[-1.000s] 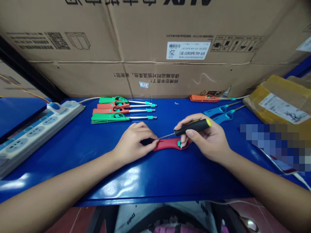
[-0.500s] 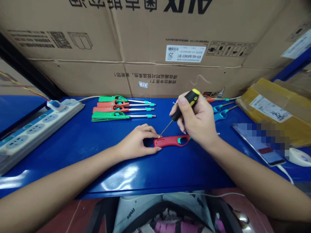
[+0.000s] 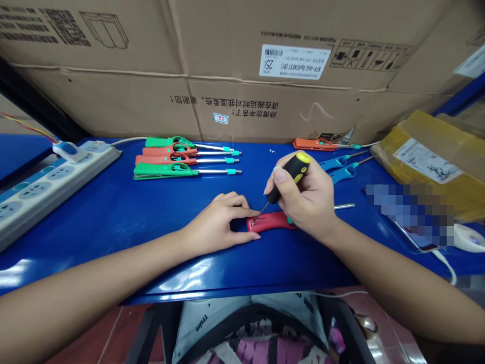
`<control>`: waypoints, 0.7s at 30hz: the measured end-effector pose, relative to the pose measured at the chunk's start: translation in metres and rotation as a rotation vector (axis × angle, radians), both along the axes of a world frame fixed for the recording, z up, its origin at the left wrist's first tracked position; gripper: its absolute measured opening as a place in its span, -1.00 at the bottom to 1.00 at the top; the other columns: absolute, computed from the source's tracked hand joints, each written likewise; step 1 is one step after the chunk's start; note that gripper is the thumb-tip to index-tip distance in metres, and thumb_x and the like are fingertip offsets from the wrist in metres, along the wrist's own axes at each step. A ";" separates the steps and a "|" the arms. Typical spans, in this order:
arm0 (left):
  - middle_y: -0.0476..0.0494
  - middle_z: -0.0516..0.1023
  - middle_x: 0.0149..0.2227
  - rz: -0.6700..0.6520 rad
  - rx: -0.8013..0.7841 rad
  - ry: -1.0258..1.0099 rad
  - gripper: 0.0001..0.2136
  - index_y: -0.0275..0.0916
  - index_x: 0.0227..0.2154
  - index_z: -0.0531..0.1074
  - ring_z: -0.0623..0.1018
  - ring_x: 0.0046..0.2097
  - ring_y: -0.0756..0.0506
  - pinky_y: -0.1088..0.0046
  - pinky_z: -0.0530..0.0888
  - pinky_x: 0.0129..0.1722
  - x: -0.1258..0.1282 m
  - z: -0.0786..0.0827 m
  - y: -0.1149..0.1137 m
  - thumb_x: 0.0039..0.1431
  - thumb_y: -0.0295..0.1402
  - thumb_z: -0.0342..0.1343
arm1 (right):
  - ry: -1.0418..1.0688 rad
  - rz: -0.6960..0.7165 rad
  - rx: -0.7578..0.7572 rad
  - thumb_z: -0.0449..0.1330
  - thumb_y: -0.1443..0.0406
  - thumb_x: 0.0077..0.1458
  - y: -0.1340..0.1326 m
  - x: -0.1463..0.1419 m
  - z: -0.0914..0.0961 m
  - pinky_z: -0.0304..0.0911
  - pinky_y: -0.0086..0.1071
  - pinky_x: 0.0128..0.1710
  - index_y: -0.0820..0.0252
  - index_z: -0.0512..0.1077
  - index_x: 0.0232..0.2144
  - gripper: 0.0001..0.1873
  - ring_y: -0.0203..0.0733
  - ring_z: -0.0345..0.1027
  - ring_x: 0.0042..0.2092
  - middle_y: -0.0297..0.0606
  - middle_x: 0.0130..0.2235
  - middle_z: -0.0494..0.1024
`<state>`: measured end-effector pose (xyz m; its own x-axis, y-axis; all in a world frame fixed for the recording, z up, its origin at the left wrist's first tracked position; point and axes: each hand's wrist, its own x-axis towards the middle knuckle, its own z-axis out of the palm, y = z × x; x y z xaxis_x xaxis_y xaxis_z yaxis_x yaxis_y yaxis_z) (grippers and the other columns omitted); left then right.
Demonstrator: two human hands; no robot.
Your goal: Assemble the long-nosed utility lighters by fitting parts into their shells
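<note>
A red long-necked lighter [image 3: 271, 221] lies flat on the blue table [image 3: 182, 202], its handle end to the left and its metal tube pointing right. My left hand [image 3: 217, 222] pinches that handle end between thumb and fingers. In my right hand [image 3: 308, 194] is a black and yellow screwdriver [image 3: 286, 177], held slanted. Its tip meets the lighter's handle near the left end, beside a dark slot. My right hand covers part of the lighter's trigger area.
Several green and orange lighters [image 3: 164, 171] lie in a row at the back left. An orange lighter [image 3: 314, 144] and blue lighters [image 3: 343, 174] lie at the back right. A power strip [image 3: 56, 182], a yellow-taped parcel [image 3: 435, 167] and a phone [image 3: 409, 235] flank the work area. Cardboard stands behind.
The screwdriver's tip has shifted from the handle's upper edge to a lower spot near its end. The lighter sits slightly farther right in view, and the camera view has shifted a little.
</note>
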<state>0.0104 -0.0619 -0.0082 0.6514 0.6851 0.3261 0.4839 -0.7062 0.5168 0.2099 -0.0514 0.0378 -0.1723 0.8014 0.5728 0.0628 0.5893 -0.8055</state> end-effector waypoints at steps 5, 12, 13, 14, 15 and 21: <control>-0.06 0.53 -0.23 0.007 0.000 0.010 -0.66 -0.16 -0.07 0.58 0.48 -0.15 -0.11 0.28 0.33 -0.08 0.000 0.001 0.001 0.16 -0.10 0.32 | -0.018 0.016 0.009 0.23 0.09 0.25 0.003 0.002 -0.003 0.22 -0.51 -0.52 0.16 0.36 -0.34 -0.72 -0.39 0.30 -0.48 -0.38 -0.45 0.47; -0.12 0.56 -0.15 0.009 0.018 0.033 -0.65 -0.16 -0.08 0.58 0.50 -0.09 -0.17 0.20 0.38 -0.02 0.001 -0.001 0.001 0.18 -0.07 0.28 | -0.114 0.090 0.081 0.26 0.15 0.23 -0.001 0.000 -0.002 0.39 -0.44 -0.35 0.15 0.39 -0.17 -0.77 -0.34 0.41 -0.39 -0.40 -0.38 0.50; -0.13 0.57 -0.12 0.006 0.020 0.033 -0.65 -0.16 -0.07 0.58 0.51 -0.06 -0.18 0.19 0.38 0.00 0.000 -0.002 0.001 0.19 -0.07 0.27 | -0.103 0.114 0.095 0.26 0.17 0.23 -0.001 0.000 -0.002 0.42 -0.41 -0.30 0.13 0.37 -0.06 -0.72 -0.31 0.45 -0.33 -0.37 -0.31 0.52; -0.14 0.57 -0.10 0.005 0.022 0.033 -0.66 -0.16 -0.07 0.58 0.51 -0.04 -0.19 0.18 0.39 0.02 0.000 -0.002 0.001 0.20 -0.07 0.26 | -0.091 0.143 0.110 0.26 0.18 0.24 -0.001 0.000 -0.001 0.45 -0.39 -0.27 0.10 0.33 0.05 -0.63 -0.29 0.48 -0.28 -0.32 -0.23 0.54; -0.14 0.57 -0.09 0.005 0.025 0.033 -0.66 -0.16 -0.07 0.58 0.51 -0.03 -0.20 0.17 0.39 0.03 0.000 -0.002 0.001 0.21 -0.07 0.25 | -0.088 0.175 0.119 0.24 0.20 0.26 -0.001 0.002 0.000 0.47 -0.36 -0.23 0.08 0.28 0.14 -0.55 -0.27 0.50 -0.23 -0.28 -0.14 0.54; -0.14 0.57 -0.11 0.012 0.025 0.046 -0.70 -0.16 -0.08 0.58 0.52 -0.05 -0.19 0.18 0.42 0.00 0.001 0.001 -0.001 0.22 -0.11 0.26 | -0.191 0.447 0.003 0.00 0.26 0.40 -0.003 0.017 0.013 0.48 -0.45 -0.37 0.06 0.14 0.33 -0.50 -0.38 0.47 -0.33 -0.19 0.10 0.50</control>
